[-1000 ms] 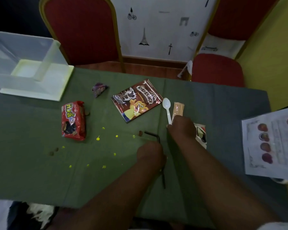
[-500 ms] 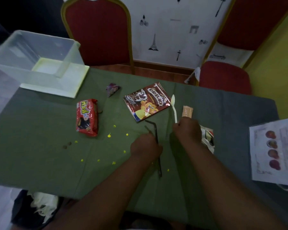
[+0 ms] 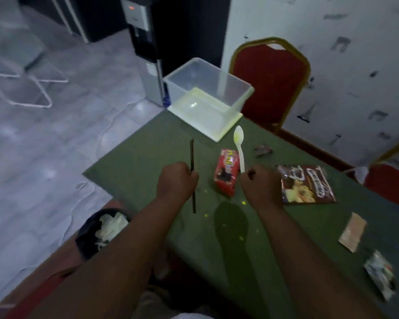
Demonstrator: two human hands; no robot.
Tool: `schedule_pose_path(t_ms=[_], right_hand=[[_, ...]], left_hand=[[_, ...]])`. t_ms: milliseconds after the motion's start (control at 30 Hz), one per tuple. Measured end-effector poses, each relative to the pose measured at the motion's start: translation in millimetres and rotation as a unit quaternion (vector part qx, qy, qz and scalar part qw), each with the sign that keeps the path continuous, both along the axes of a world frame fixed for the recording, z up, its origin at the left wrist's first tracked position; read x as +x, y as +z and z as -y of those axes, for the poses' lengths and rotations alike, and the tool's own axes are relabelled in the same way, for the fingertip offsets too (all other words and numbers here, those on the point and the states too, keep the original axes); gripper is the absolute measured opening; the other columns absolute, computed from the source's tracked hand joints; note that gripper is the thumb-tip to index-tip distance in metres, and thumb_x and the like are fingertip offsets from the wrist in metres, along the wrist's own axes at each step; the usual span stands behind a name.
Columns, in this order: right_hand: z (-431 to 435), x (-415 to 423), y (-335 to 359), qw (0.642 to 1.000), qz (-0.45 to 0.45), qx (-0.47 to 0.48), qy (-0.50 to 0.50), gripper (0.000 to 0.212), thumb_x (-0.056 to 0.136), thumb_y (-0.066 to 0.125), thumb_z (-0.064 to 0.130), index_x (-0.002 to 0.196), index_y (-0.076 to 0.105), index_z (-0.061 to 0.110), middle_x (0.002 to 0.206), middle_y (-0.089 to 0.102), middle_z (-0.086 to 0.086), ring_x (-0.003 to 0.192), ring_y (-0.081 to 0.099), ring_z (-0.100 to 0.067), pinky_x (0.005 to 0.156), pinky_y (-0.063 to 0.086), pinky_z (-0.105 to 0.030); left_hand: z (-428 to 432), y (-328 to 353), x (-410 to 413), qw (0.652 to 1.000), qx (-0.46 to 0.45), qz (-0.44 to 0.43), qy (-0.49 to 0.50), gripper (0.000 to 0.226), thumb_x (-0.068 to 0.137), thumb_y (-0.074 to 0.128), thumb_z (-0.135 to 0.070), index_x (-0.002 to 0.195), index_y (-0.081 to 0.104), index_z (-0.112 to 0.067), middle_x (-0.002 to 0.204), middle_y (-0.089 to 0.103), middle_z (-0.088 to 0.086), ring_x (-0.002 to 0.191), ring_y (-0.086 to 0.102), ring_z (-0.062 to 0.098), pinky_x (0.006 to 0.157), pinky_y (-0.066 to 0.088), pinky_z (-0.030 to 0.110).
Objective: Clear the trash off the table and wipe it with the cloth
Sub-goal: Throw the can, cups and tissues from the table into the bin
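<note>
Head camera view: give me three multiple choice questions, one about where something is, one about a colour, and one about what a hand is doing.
1. Where on the table does the clear plastic bin stand? A near edge; B far corner; C middle.
2. What colour is the straw in the left hand? A white; B red; C black.
3. The right hand: A lies flat; B grips the white plastic spoon; C hangs empty.
Answers: 1 B, the bin sits at the table's far corner; 2 C, a thin black stick rises from the fist; 3 B, fingers curl round the spoon's handle.
</note>
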State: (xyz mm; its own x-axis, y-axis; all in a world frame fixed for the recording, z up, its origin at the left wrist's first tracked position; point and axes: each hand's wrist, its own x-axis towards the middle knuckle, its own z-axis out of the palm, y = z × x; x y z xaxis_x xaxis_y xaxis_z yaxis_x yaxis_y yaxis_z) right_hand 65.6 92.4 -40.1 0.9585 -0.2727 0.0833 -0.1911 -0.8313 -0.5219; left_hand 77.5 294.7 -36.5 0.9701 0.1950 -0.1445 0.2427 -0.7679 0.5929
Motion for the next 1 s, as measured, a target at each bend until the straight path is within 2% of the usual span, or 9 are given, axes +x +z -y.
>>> schedule_pose_path(t_ms=[133, 300, 400, 533, 633, 767, 833, 900, 1000], right_hand=[[-97.1, 14.0, 3.6, 0.995, -0.003, 0.037, 0.093, 0.013, 0.081, 0.062, 0.020, 0.071, 0.062, 0.011, 0.062, 0.058, -0.004, 0.060, 0.050, -0.026, 0.055, 0.040, -0.032], [-227.0, 16.8, -16.0, 0.972, -0.066, 0.057, 0.219, 0.009, 0.077, 0.063, 0.019, 0.071, 0.063, 0.012, 0.064, 0.064, -0.001, 0.062, 0.060, -0.022, 0.057, 0.049, -0.034], [-305.5, 6.4, -38.6, 0.948, -0.107, 0.056, 0.294, 0.009, 0.076, 0.063, 0.019, 0.070, 0.063, 0.012, 0.065, 0.065, -0.001, 0.063, 0.060, -0.021, 0.059, 0.048, -0.032], [-390.4, -14.0, -89.1, 0.896, -0.215, 0.076, 0.382, 0.004, 0.080, 0.067, 0.017, 0.081, 0.070, 0.015, 0.076, 0.069, 0.003, 0.070, 0.062, -0.012, 0.058, 0.038, -0.022], [-423.9, -19.9, -135.3, 0.869, -0.286, 0.057, 0.399, 0.006, 0.082, 0.066, 0.020, 0.084, 0.070, 0.016, 0.081, 0.069, 0.004, 0.076, 0.062, -0.011, 0.057, 0.038, -0.017], [-453.5, -6.9, -218.8, 0.846, -0.376, -0.036, 0.377, 0.013, 0.082, 0.058, 0.016, 0.078, 0.069, 0.011, 0.085, 0.070, -0.004, 0.080, 0.064, -0.021, 0.060, 0.043, -0.024], [-460.8, 1.7, -256.5, 0.834, -0.406, -0.078, 0.365, 0.017, 0.084, 0.056, 0.013, 0.078, 0.069, 0.005, 0.083, 0.070, -0.009, 0.077, 0.064, -0.026, 0.066, 0.050, -0.029], [-464.2, 8.5, -284.5, 0.830, -0.419, -0.090, 0.356, 0.017, 0.084, 0.056, 0.011, 0.077, 0.070, 0.005, 0.083, 0.070, -0.010, 0.079, 0.065, -0.028, 0.071, 0.053, -0.033], [-468.5, 12.8, -315.8, 0.836, -0.427, -0.071, 0.338, 0.016, 0.083, 0.058, 0.012, 0.077, 0.071, 0.005, 0.082, 0.070, -0.010, 0.080, 0.066, -0.028, 0.073, 0.055, -0.033]], left_hand=[[-107.6, -6.1, -7.4, 0.995, -0.020, 0.005, 0.102, 0.023, 0.083, 0.060, -0.026, 0.075, 0.070, -0.007, 0.076, 0.069, 0.012, 0.077, 0.064, 0.028, 0.070, 0.052, 0.033], [-249.7, -35.9, -51.6, 0.966, -0.029, -0.012, 0.258, 0.024, 0.075, 0.057, -0.019, 0.092, 0.073, -0.015, 0.095, 0.073, 0.008, 0.094, 0.065, 0.028, 0.077, 0.045, 0.028], [-317.4, -63.6, -85.2, 0.943, -0.039, -0.035, 0.328, 0.028, 0.076, 0.060, -0.014, 0.101, 0.073, -0.014, 0.104, 0.072, 0.009, 0.101, 0.064, 0.029, 0.081, 0.044, 0.029], [-374.5, -129.9, -134.7, 0.909, -0.069, -0.110, 0.396, 0.034, 0.072, 0.051, -0.028, 0.095, 0.073, -0.014, 0.094, 0.072, 0.014, 0.095, 0.065, 0.034, 0.078, 0.049, 0.035], [-386.7, -179.8, -162.6, 0.894, -0.087, -0.183, 0.401, 0.026, 0.078, 0.061, -0.027, 0.092, 0.073, -0.008, 0.093, 0.071, 0.017, 0.093, 0.065, 0.034, 0.070, 0.043, 0.030], [-398.6, -256.9, -176.8, 0.882, -0.101, -0.250, 0.386, 0.020, 0.084, 0.068, -0.021, 0.098, 0.074, -0.009, 0.104, 0.072, 0.014, 0.103, 0.065, 0.030, 0.080, 0.044, 0.028], [-403.0, -291.1, -176.9, 0.881, -0.108, -0.270, 0.372, 0.019, 0.084, 0.069, -0.021, 0.097, 0.075, -0.009, 0.105, 0.072, 0.014, 0.102, 0.066, 0.029, 0.076, 0.041, 0.026], [-405.6, -316.2, -172.0, 0.884, -0.122, -0.276, 0.357, 0.016, 0.083, 0.068, -0.021, 0.090, 0.075, -0.008, 0.094, 0.072, 0.013, 0.093, 0.066, 0.027, 0.069, 0.037, 0.026], [-408.4, -337.9, -157.5, 0.891, -0.122, -0.272, 0.343, 0.014, 0.079, 0.063, -0.026, 0.069, 0.064, -0.016, 0.069, 0.058, 0.005, 0.070, 0.057, 0.019, 0.062, 0.036, 0.027]])
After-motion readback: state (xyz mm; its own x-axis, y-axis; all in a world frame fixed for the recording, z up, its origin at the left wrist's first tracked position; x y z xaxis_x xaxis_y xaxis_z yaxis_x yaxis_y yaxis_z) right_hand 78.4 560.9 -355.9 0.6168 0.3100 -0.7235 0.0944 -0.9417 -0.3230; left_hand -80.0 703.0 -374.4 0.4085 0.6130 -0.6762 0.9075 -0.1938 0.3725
